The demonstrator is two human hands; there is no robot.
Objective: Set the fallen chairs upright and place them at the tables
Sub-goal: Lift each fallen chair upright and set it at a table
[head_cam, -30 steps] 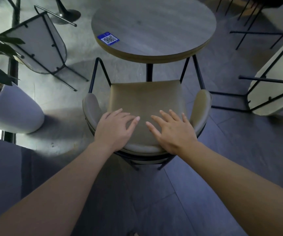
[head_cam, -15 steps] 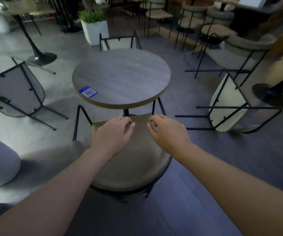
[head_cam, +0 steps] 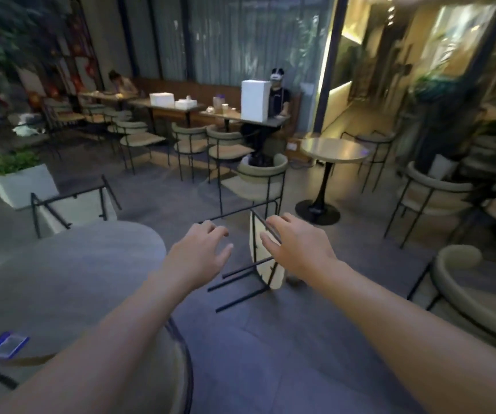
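A fallen chair (head_cam: 266, 274) lies on its side on the floor ahead, its pale seat underside upright and its black legs pointing left. My left hand (head_cam: 201, 253) and my right hand (head_cam: 296, 245) hover in front of it, fingers apart and empty. The round grey table (head_cam: 70, 273) is at the lower left, with the upright chair (head_cam: 178, 363) tucked at it under my left arm. Beyond the table a second fallen chair (head_cam: 73, 209) lies with its legs up.
A white planter (head_cam: 21, 183) stands at the far left. A small round pedestal table (head_cam: 331, 152) and upright chairs (head_cam: 260, 182) stand ahead. A curved chair (head_cam: 464, 294) is at the right. People sit at long tables (head_cam: 216, 115) at the back.
My hands have come off the upright chair's seat and now reach out over the floor. The view has lifted and swung right, toward the fallen chair on the right.
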